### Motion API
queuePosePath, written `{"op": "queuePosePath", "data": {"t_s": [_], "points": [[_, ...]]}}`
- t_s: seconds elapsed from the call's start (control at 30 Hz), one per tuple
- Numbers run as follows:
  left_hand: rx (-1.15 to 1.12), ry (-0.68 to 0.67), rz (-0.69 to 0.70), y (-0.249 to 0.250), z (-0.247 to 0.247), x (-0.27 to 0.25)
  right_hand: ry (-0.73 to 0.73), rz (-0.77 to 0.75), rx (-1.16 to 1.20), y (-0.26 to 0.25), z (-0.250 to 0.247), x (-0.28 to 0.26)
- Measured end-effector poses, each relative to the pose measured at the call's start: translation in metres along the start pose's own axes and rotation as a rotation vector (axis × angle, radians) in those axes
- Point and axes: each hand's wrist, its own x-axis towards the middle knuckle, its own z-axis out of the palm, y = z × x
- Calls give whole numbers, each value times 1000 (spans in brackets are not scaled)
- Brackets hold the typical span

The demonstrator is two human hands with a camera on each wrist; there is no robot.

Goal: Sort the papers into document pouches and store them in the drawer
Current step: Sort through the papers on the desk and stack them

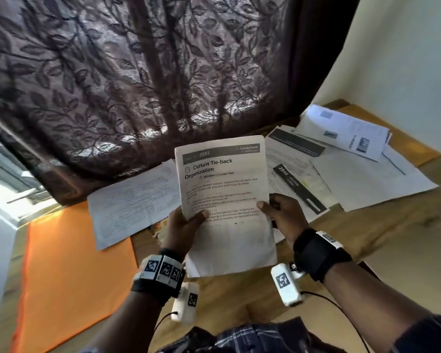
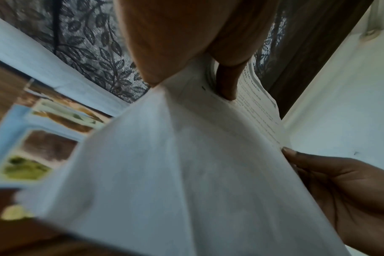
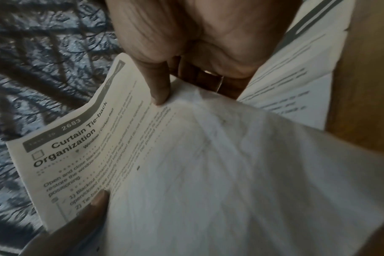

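Both hands hold a printed sheet headed "Curtain Tie-back Organization" upright above the wooden table. My left hand pinches its left edge, thumb on the front; that thumb presses the paper in the left wrist view. At the right edge my right hand pinches the sheet, and its thumb lies on the sheet's printed face. An orange document pouch lies flat at the left. No drawer is in view.
Loose printed papers lie spread over the table's right half. Another white sheet rests partly on the orange pouch. A dark leaf-patterned curtain hangs behind the table, with a window at far left and a pale wall right.
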Motion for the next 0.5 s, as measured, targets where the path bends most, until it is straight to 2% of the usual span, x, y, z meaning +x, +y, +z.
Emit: {"op": "queuePosePath", "data": {"t_s": [0.1, 0.13, 0.23, 0.33, 0.43, 0.5], "points": [[-2, 14, -32, -2, 12, 9, 67, 77, -76, 13, -24, 15], [8, 15, -39, -4, 16, 12, 113, 103, -184, 18, -35, 23], [49, 31, -75, -10, 21, 21, 248, 142, -713, 29, -73, 46], [74, 33, -82, -12, 23, 28, 364, 213, -948, 30, -99, 55], [74, 43, -98, -11, 24, 32, 289, 348, -1104, 34, -113, 63], [83, 54, -110, -13, 22, 36, 269, 373, -1138, 36, -115, 69]]}}
